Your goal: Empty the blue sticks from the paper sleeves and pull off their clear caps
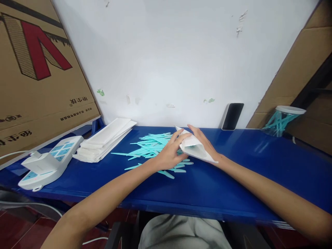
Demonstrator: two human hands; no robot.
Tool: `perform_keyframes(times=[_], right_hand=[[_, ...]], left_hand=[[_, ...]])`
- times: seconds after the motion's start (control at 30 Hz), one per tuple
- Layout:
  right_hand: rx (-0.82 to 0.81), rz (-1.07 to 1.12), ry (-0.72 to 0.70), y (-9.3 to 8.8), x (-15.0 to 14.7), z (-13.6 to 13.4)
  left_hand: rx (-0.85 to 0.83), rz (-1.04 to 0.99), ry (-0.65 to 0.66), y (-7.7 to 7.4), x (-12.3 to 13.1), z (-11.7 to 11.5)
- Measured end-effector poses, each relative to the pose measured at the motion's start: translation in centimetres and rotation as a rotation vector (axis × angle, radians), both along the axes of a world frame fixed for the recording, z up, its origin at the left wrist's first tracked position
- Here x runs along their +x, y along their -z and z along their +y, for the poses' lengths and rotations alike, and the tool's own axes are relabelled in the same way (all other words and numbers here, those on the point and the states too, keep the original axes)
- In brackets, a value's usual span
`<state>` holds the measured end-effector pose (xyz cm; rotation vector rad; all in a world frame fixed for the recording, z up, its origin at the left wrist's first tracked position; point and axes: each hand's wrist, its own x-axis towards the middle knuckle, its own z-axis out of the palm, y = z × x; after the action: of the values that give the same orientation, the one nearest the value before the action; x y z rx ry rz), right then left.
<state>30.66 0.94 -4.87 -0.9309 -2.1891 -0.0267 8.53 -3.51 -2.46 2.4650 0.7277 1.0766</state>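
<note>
My right hand (204, 145) is closed round a white paper sleeve (193, 148), held open-ended over the blue table (233, 180). My left hand (169, 154) rests at the sleeve's mouth, fingers curled against it, above a loose pile of several teal plastic picks (149, 147) spread on the table. Whether a pick sits between the left fingers is hidden.
A stack of white paper sleeves (103, 141) lies at the left, beside a white power strip (46, 162). A large cardboard box (33, 69) stands far left. A black phone (232, 116) leans on the wall. A clear jar of teal picks (281, 121) sits at the right.
</note>
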Motion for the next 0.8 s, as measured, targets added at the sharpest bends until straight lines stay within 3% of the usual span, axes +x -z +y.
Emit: perform_keyframes(times=[0.17,0.27,0.37,0.47,0.63,0.73,0.8], right_hand=[[0.221,-0.016,0.065,-2.2,-1.8,-0.7],[0.37,-0.04,0.098,-4.0,-3.9,-1.0],[0.398,-0.065,0.043,-5.9,-5.6,-1.3],[0.297,-0.126,-0.06,-8.0,-5.6,-1.7],[-0.174,-0.323,-0.133,-10.6,-3.6,-2.3],[-0.228,-0.398,-0.036,-11.5,-2.2,-1.7],[-0.176,-0.471,0.063,-12.2,-1.4,-0.4]], left_hand=[[0.06,-0.18,0.077,0.1,1.0,0.1],[0.085,-0.339,-0.057,-0.9,1.8,-0.2],[0.008,-0.441,-0.208,-2.2,1.4,-0.3],[-0.185,-0.48,-0.182,-2.7,-0.1,0.1],[-0.538,-0.68,-0.083,-2.0,-1.3,0.8],[-0.562,-0.803,0.012,-2.3,-1.9,1.4],[-0.503,-0.875,-0.037,-2.8,-3.1,2.3]])
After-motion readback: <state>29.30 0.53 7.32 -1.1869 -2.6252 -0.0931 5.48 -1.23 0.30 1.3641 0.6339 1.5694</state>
